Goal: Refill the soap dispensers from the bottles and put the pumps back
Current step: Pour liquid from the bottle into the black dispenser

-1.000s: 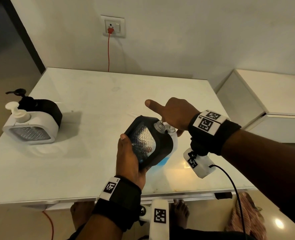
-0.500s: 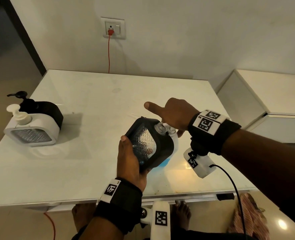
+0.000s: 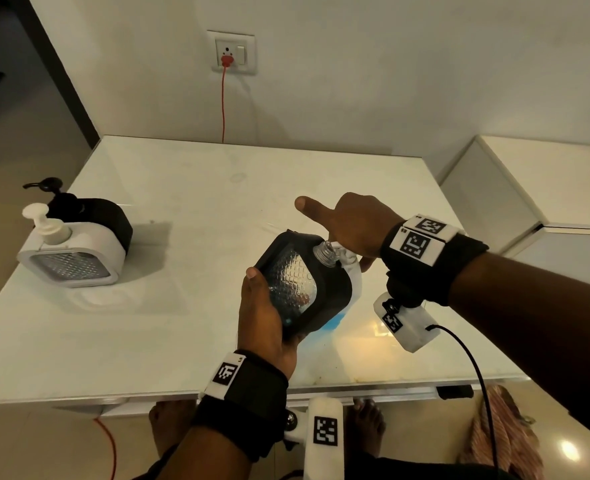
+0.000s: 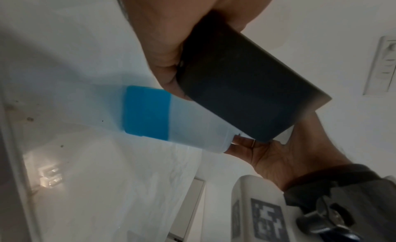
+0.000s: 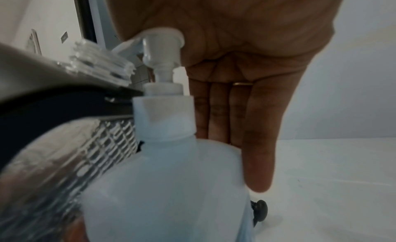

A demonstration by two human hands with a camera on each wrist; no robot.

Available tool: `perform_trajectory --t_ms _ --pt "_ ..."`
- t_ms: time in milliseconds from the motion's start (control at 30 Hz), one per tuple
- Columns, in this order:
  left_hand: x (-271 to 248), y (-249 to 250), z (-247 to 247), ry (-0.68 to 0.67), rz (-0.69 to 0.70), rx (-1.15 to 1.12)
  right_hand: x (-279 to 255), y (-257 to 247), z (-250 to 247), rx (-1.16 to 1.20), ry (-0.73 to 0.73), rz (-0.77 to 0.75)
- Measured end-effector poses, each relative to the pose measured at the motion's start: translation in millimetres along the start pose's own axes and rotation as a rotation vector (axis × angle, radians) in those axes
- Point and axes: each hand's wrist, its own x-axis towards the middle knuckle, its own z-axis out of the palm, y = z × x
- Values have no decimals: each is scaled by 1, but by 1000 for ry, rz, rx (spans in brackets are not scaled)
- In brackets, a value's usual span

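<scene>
The left hand [image 3: 265,317] wraps around the tilted black dispenser [image 3: 304,289]. The right hand [image 3: 352,226], fingers straight, presses the white bottle's pump [image 5: 158,47].

Tabletop [image 3: 189,327]: white, glossy, rectangular; far edge against the wall, near edge toward the person.
White dispenser [image 3: 75,258]: rests on the tabletop at the left edge; white pump fitted; textured clear panel faces the near side.
Black dispenser [image 3: 103,216]: stands on the tabletop directly behind the white dispenser, touching it or just beside it; black pump fitted.
Refill bottle [image 3: 350,289]: translucent white with a blue band; contact of its base with the tabletop cannot be determined.
</scene>
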Motion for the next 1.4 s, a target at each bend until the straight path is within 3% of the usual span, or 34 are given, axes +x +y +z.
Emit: perform_trajectory --t_ms 167,400,633,933,1200,1400 --pt "0 1 -1 -7 18 -8 2 -4 0 16 -46 9" --pt "1 1 -1 -12 1 -12 1 2 1 -22 32 -13" --pt "2 -1 -3 -8 2 0 3 -1 -2 24 -47 4" --pt "-1 2 1 -8 12 -15 1 0 -1 -65 30 -9" --pt "1 0 -2 -12 7 -7 3 -3 -1 3 -36 17" --pt "-2 2 2 -10 5 -19 1 -4 -2 -104 19 -6"
